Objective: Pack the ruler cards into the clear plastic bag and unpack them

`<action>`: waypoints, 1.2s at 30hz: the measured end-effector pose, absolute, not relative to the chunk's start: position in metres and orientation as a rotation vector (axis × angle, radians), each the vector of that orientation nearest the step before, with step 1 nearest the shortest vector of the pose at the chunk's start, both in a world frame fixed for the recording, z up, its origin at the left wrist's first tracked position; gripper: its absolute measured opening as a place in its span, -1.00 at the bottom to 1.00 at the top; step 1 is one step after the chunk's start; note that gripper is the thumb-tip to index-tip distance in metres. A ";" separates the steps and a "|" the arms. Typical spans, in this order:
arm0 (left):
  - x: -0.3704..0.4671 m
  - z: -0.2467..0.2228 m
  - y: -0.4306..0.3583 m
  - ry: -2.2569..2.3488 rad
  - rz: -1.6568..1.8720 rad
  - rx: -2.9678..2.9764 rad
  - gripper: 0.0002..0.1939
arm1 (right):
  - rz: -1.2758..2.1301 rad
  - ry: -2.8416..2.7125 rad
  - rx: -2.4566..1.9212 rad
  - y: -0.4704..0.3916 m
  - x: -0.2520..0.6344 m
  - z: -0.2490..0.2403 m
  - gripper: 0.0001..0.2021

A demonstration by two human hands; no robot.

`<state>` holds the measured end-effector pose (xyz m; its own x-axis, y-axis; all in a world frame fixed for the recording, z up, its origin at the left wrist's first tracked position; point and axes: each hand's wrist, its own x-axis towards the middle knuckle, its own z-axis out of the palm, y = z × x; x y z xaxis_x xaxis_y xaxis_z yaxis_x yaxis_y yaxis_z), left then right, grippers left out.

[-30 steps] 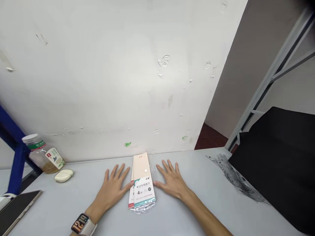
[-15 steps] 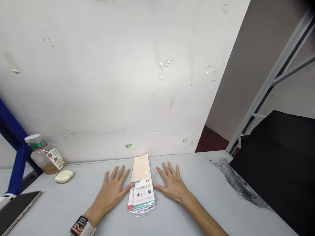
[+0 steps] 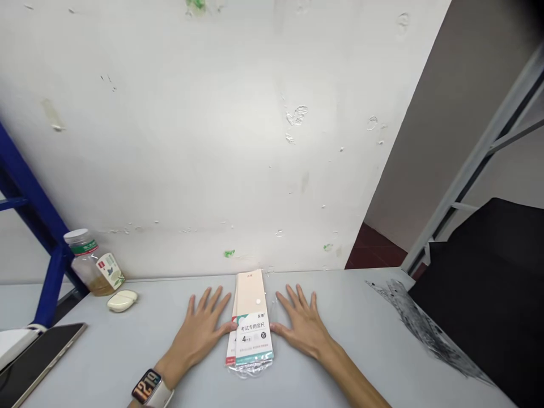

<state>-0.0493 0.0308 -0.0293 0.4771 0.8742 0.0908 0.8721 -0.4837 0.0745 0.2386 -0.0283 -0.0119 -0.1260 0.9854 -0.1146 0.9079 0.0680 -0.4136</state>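
The front packet (image 3: 254,334) lay flat on the counter (image 3: 361,340), right between your two hands. The back packet (image 3: 230,354) was partly under it, so its red end peeked out on the left. The words on the front packet faced you, maybe so they were easy to read.

Your left hand (image 3: 199,334) was flat, left of the front packet, with its fingers spread wide and pinching nothing. Its thumb tip reached the back packet's edge, perhaps to help stop it sliding. Your right hand (image 3: 306,331) was flat too, fingers spread, on the front packet's right. Its thumb was at the edge, but you could not tell if it touched.

The small white case (image 3: 122,301), the jar (image 3: 91,272) and the phone (image 3: 38,362) were well left of the front packet, probably to be out of your hands' way.
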 end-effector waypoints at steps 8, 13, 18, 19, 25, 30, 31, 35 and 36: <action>-0.053 -0.021 0.033 1.530 0.074 2.624 -0.25 | 0.558 -2.150 -1.972 -0.030 0.238 -0.009 -0.26; -0.055 -0.026 0.035 1.525 0.102 2.641 -0.17 | 0.564 -2.158 -1.978 -0.030 0.237 -0.009 -0.26; -0.052 -0.030 0.034 1.552 0.133 2.668 -0.14 | 0.518 -2.167 -2.010 -0.029 0.235 -0.012 -0.27; -0.051 -0.030 0.033 1.556 0.135 2.666 -0.14 | 0.514 -2.168 -2.011 -0.029 0.235 -0.013 -0.27; -0.050 -0.029 0.031 1.544 0.174 2.666 -0.24 | 0.514 -2.143 -1.987 -0.028 0.236 -0.017 -0.27; -0.051 -0.032 0.031 1.545 0.197 2.680 -0.26 | 0.491 -2.141 -2.001 -0.027 0.235 -0.020 -0.27; -0.051 -0.032 0.031 1.547 0.203 2.686 -0.26 | 0.486 -2.143 -2.004 -0.027 0.235 -0.020 -0.27; -0.051 -0.031 0.030 1.542 0.222 2.714 -0.31 | 0.461 -2.150 -2.011 -0.027 0.235 -0.020 -0.26; -0.051 -0.031 0.029 1.541 0.217 2.714 -0.33 | 0.461 -2.150 -2.012 -0.027 0.235 -0.020 -0.25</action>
<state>-0.0505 0.0293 -0.0307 0.5051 0.8555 0.1137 0.8537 -0.5146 0.0796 0.2349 -0.0273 -0.0204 -0.0817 0.9924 -0.0918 0.9429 0.0471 -0.3297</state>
